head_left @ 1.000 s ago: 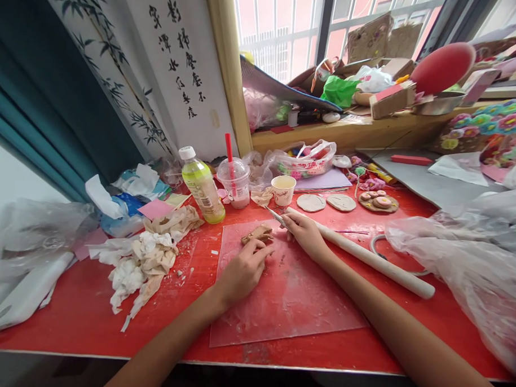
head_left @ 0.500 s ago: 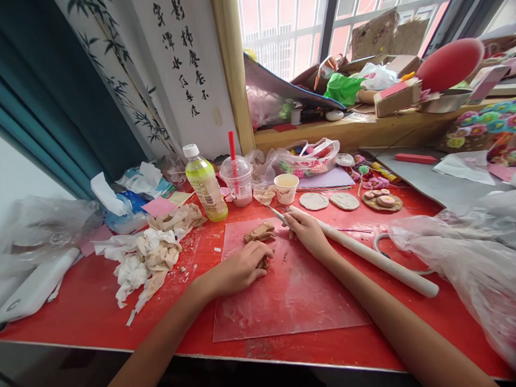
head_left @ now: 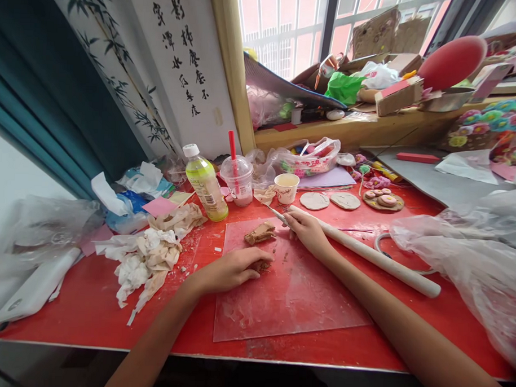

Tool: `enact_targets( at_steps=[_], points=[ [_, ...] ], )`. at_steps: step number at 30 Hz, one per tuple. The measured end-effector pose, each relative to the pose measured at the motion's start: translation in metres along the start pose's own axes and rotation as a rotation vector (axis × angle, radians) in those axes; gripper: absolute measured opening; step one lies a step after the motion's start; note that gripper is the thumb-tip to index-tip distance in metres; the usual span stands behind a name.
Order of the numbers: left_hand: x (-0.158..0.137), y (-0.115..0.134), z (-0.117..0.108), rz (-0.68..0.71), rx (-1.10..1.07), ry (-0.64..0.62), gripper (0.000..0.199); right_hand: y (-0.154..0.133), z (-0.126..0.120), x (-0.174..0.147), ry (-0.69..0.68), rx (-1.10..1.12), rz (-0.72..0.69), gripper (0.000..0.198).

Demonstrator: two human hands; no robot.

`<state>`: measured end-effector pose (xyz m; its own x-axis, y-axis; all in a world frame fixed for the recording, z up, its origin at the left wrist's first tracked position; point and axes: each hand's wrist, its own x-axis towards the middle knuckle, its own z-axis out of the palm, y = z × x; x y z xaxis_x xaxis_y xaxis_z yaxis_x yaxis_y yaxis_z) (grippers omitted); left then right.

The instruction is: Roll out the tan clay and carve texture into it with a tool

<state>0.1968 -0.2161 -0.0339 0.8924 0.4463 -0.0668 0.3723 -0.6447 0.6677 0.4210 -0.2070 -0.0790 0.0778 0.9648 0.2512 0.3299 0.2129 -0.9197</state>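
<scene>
My left hand [head_left: 238, 267] is low over the clear board [head_left: 279, 307], its fingers and thumb curled around a small crumbly piece of brown clay [head_left: 264, 266]. A larger rough lump of brown clay [head_left: 260, 233] lies just beyond those fingers. In my right hand [head_left: 305, 232] is a slim white-handled tool [head_left: 278, 215] with a dark pointed tip, aimed up and to the left. That hand rests at the board's far right edge, beside a long pale rolling pin [head_left: 378, 257]. Small clay crumbs are scattered between the hands.
Behind the board stand a drink bottle [head_left: 207, 186], a plastic cup with a red straw [head_left: 241, 181] and a paper cup [head_left: 286, 189]. Two flat pale discs [head_left: 314, 201] and a decorated clay piece [head_left: 383, 200] lie to their right. Crumpled tissues [head_left: 154, 249] are at left, plastic sheeting [head_left: 450, 251] at right.
My left hand has slid slightly left and lowered, its fingers lying flatter, so more of the larger clay lump shows. The right hand keeps its place with the tool.
</scene>
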Motion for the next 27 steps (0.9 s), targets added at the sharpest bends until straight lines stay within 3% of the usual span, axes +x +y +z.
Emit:
enact_targets(
  at_steps=[4, 10, 12, 19, 22, 27],
  points=[
    [-0.001, 0.001, -0.001, 0.011, -0.049, 0.133, 0.030, -0.001, -0.001, 0.000, -0.006, -0.004, 0.004, 0.035],
    [-0.001, -0.005, -0.023, -0.056, -0.164, 0.669, 0.044, -0.003, 0.000, -0.001, -0.003, -0.018, -0.004, 0.034],
    [0.008, -0.012, -0.024, -0.083, -0.083, 0.675, 0.037, -0.001, 0.000, 0.000, -0.003, -0.019, -0.009, 0.035],
    [0.039, -0.034, 0.001, -0.093, 0.139, 0.398, 0.045, 0.002, 0.001, 0.001, -0.004, -0.045, -0.050, 0.035],
    [0.037, -0.034, 0.003, -0.062, 0.078, 0.463, 0.049, -0.002, 0.002, 0.000, 0.013, -0.060, -0.087, 0.032],
    [0.029, -0.025, -0.003, 0.010, -0.380, 0.684, 0.040, -0.019, 0.004, -0.008, 0.019, -0.038, -0.113, 0.028]
  ],
)
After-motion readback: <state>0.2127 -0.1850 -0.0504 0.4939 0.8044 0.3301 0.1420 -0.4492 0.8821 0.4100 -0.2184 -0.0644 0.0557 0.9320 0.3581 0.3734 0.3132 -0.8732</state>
